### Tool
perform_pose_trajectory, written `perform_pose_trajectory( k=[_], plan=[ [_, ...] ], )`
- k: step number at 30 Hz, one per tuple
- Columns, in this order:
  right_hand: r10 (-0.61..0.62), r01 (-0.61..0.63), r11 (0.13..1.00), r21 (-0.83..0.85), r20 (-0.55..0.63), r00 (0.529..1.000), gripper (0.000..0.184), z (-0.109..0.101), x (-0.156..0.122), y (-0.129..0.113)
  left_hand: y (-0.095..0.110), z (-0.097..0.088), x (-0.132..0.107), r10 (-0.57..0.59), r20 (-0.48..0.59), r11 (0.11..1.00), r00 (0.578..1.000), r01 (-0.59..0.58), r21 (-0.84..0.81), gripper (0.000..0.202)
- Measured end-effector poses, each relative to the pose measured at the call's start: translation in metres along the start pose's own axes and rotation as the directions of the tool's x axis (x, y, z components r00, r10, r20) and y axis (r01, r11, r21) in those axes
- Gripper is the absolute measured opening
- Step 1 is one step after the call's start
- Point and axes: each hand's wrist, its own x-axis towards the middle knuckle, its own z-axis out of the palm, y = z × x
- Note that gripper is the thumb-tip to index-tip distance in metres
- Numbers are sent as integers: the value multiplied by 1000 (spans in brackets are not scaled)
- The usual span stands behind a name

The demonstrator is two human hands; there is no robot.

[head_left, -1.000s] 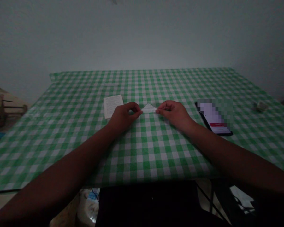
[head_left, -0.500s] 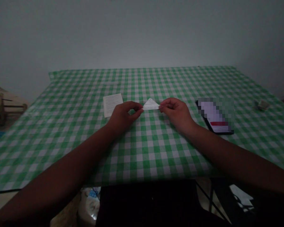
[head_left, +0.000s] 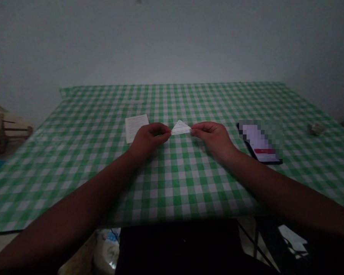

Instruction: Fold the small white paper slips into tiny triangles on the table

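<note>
A small white sheet of printed paper, the folded paper (head_left: 180,128), forms a triangle with its point facing away from me. My left hand (head_left: 150,138) pinches its left corner between thumb and fingers. At the opposite corner, my right hand (head_left: 212,137) grips the paper the same way. Both hands are just over the checked tablecloth (head_left: 172,183). Partly behind my left hand lies a printed booklet or stack of pages (head_left: 135,125).
To the right of my right hand lies a phone (head_left: 262,147) with its screen lit and partly blurred out. Farther right is a small crumpled object (head_left: 317,128). A pale wall (head_left: 172,42) rises behind the table, and a wooden chair-like frame (head_left: 8,130) stands at left.
The folded paper and both hands have shifted very slightly to the left. The grip at both corners stays the same.
</note>
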Motion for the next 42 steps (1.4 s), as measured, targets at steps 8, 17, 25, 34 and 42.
perform_pose_trajectory(
  k=[8, 17, 25, 34, 42],
  plan=[
    [17, -10, 996, -86, 81, 997, 12, -4, 0, -9, 1, -4, 2, 52, 40, 996, 998, -55, 77, 17],
    [132, -92, 984, -152, 277, 952, 19, -15, 4, -13, -2, -5, 0, 275, 83, 908, 958, -287, 305, 18],
    [56, 120, 873, -472, 343, 938, 13, -24, 6, -19, 2, -5, -2, 360, 172, 838, 917, -399, 373, 17],
    [-19, 193, 837, -513, 326, 945, 10, -23, 7, -16, -2, -3, -3, 232, 238, 877, 943, -309, 369, 24],
    [-29, 205, 856, -474, 351, 936, 9, -21, 5, -18, -1, -3, -1, 161, 301, 872, 940, -279, 403, 25]
  ],
)
